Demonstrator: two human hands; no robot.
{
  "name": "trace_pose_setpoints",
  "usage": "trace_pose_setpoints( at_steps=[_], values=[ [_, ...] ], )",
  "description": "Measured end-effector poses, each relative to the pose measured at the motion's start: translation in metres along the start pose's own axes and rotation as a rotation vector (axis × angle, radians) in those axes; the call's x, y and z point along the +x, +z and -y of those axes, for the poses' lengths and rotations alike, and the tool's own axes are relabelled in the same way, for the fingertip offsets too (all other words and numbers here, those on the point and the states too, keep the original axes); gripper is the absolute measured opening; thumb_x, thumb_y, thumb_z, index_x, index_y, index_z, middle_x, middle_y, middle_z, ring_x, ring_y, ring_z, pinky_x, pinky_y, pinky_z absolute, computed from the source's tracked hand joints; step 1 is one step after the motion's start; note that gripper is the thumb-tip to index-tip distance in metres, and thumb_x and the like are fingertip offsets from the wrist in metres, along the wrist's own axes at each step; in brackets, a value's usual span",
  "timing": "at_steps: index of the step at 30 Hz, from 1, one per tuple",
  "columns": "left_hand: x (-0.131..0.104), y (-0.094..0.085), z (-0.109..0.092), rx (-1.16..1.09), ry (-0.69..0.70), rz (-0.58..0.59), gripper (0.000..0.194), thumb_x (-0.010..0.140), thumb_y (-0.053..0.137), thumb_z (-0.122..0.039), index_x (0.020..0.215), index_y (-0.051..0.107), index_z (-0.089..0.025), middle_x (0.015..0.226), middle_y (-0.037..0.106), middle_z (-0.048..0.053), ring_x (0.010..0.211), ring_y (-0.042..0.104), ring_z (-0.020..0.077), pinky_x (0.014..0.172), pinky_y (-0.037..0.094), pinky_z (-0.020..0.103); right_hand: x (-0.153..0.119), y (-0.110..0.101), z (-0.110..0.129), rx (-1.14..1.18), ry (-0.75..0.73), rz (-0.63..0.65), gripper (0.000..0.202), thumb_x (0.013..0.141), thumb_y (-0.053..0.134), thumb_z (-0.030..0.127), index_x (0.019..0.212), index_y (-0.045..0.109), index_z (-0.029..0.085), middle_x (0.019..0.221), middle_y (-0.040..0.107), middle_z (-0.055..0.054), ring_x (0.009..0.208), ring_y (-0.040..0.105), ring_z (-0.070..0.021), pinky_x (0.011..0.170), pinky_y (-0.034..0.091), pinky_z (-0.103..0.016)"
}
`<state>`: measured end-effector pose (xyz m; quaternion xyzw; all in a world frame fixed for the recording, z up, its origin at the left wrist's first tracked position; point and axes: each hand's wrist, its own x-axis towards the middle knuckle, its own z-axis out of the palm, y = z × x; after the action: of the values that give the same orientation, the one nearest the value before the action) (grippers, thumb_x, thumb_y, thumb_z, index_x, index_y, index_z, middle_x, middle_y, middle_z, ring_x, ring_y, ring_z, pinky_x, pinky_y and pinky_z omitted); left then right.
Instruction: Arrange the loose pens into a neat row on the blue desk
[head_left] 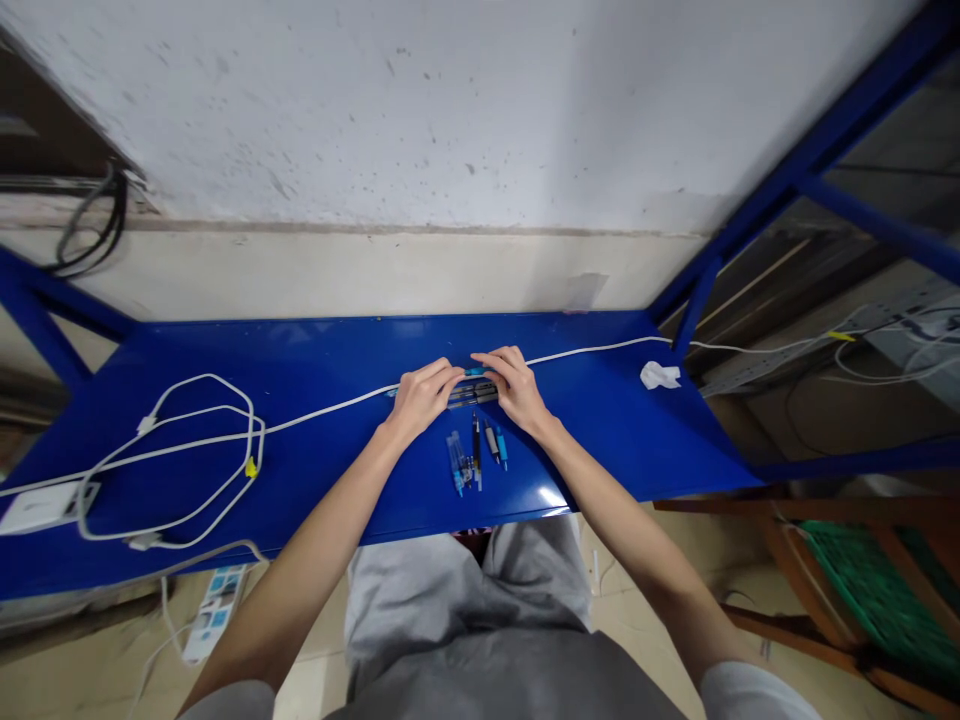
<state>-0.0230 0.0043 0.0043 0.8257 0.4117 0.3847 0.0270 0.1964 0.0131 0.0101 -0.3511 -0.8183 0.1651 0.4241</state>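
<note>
Between my two hands, near the middle of the blue table, is a small blue pen part (475, 371). My left hand (426, 394) pinches its left end. My right hand (514, 386) is at its right end, thumb and fingers bent around it, with the index finger reaching over. Just below them lies a row of pens (472, 395), partly covered by both hands. Nearer the front edge are clear pen barrels with blue tips (456, 464), a dark thin pen (476, 448), a grey pen barrel (491, 441) and a blue pen barrel (502, 448).
A white cable (330, 408) runs across the blue table (600, 430) behind the pens. Coiled white cable (253, 425) and a white box (45, 507) sit at the left. Crumpled white paper (660, 375) lies at the right. A wall (420, 270) stands behind.
</note>
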Motion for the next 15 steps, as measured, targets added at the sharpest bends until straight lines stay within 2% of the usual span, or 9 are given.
trace_pose_setpoints(
  at_steps=[5,8,10,15],
  values=[
    [0.001,-0.001,0.000,-0.040,0.018,0.008,0.026,0.107,0.049,-0.031,0.105,0.072,-0.019,0.094,0.072,0.005,0.084,0.069,0.0149,0.074,0.051,0.024,0.002,-0.002,0.003,0.029,-0.001,-0.010,0.033,0.108,0.040,0.027,0.132,0.064,0.027,0.108,0.066,-0.009,0.103,0.058,-0.0253,0.095,0.050,-0.045],
    [0.001,0.000,-0.001,-0.030,0.054,0.046,0.026,0.107,0.049,-0.031,0.102,0.071,-0.018,0.093,0.070,0.006,0.082,0.068,0.0151,0.074,0.051,0.025,0.003,-0.001,0.004,0.046,0.066,-0.034,0.034,0.109,0.041,0.035,0.135,0.062,0.027,0.101,0.067,-0.008,0.096,0.061,-0.0241,0.090,0.052,-0.043],
    [0.002,0.000,-0.003,-0.019,0.069,0.061,0.026,0.107,0.048,-0.031,0.103,0.070,-0.017,0.094,0.069,0.006,0.082,0.068,0.0159,0.074,0.051,0.026,0.004,0.000,0.005,0.074,0.106,-0.081,0.035,0.109,0.042,0.039,0.135,0.061,0.026,0.104,0.068,-0.008,0.094,0.063,-0.0231,0.090,0.054,-0.040],
    [0.006,0.001,-0.009,-0.002,0.033,0.099,0.032,0.104,0.053,-0.034,0.128,0.062,-0.017,0.102,0.067,0.010,0.094,0.070,0.0214,0.079,0.056,0.029,0.004,0.004,0.011,0.128,0.056,-0.092,0.030,0.107,0.047,0.038,0.126,0.066,0.024,0.108,0.070,-0.010,0.101,0.065,-0.0233,0.093,0.054,-0.040]
  ],
)
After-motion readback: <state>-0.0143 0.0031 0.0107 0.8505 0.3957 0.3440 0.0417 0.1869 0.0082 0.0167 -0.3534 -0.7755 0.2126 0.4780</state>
